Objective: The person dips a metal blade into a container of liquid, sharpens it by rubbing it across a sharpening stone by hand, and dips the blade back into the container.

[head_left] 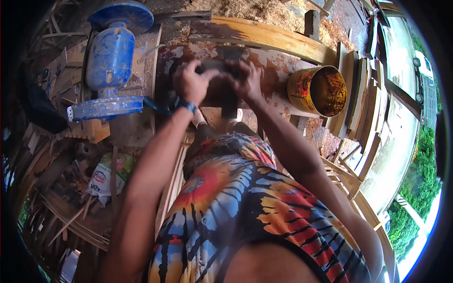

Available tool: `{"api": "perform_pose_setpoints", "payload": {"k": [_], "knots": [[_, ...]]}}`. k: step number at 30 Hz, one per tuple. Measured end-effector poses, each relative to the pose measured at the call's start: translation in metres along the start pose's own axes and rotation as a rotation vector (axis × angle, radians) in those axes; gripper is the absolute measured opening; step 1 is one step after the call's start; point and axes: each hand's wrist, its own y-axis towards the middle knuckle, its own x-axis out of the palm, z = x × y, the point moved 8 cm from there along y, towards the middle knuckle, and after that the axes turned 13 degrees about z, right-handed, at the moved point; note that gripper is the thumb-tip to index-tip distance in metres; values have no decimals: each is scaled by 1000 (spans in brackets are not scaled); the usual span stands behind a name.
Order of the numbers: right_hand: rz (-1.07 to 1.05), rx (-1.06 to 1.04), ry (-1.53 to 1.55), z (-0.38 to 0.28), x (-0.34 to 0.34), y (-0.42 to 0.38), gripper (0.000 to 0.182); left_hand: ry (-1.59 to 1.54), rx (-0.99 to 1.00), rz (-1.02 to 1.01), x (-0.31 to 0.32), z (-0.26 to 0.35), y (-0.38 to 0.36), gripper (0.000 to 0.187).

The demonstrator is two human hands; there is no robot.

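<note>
Over a wet, dark-stained bench board (277, 65), both hands are close together at a dark flat piece (214, 67). My left hand (191, 84), with a band on its wrist, curls at the piece's left end, thumb stretched toward the middle. My right hand (245, 81) bends its fingers at the right end, the thumb pointing inward. Motion blurs the fingers, and the exact kind of the piece cannot be made out. Beneath the hands lies a dark strip (230, 107) that juts past the board's near edge.
A yellow, stained bucket (298, 90) stands on the board to the right. On the left sits a blue machine (109, 59) with a round flange. Stacked planks (358, 94) line the right side. Wood shavings (255, 10) cover the ground beyond; a white bag (101, 178) lies lower left.
</note>
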Motion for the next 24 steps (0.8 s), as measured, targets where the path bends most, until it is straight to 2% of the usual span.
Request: {"api": "perform_pose_setpoints", "payload": {"k": [1, 3, 4, 5, 6, 7, 9, 11, 12, 13, 15, 17, 18, 19, 21, 23, 24], "knots": [[-18, 63, -4, 1, 1, -6, 46, -205, -129, 12, 16, -18, 7, 56], [-34, 164, -8, 5, 0, -2, 46, -38, -19, -27, -2, 1, 6, 55], [-22, 16, -30, 0, -3, -12, 46, -43, -85, -81, -8, 4, -5, 56], [-52, 58, -6, 2, -10, -34, 46, -46, -149, -146, -16, 7, -23, 57], [-81, 93, 17, 2, -20, -56, 46, 117, -73, -83, -20, 4, -48, 61], [-116, 125, 40, 4, -24, -64, 46, -1, 65, -15, -29, 17, -55, 65], [-78, 47, 6, 6, -18, -48, 46, 117, 2, -38, -20, 12, -54, 65], [-60, 51, 4, 8, -9, -27, 47, -210, -230, -56, -1, 3, -28, 62], [-58, 88, 18, 3, -9, -4, 47, -150, -176, -68, 2, 8, -9, 59], [-52, 126, 31, 1, -10, 7, 47, -307, -189, -68, 12, 5, 1, 58], [-51, 75, -3, 4, -11, -2, 49, -221, -265, -224, 19, -5, -12, 56], [-33, -43, 4, 7, -21, -33, 50, -262, -171, -203, 3, -4, -44, 53], [-95, 28, -28, 10, -28, -54, 50, 16, 53, -292, -17, 15, -53, 50], [-161, 99, -60, 12, -34, -68, 51, -75, 58, -231, -16, 16, -63, 49], [-137, 83, -32, 14, -32, -51, 51, -38, 95, -213, 1, 10, -60, 49], [-84, 34, -42, 30, -16, -16, 51, 25, -28, -328, 19, 15, -27, 48], [-91, 77, 16, 36, -11, -5, 51, -434, -125, -98, 51, -13, -25, 48]]}}
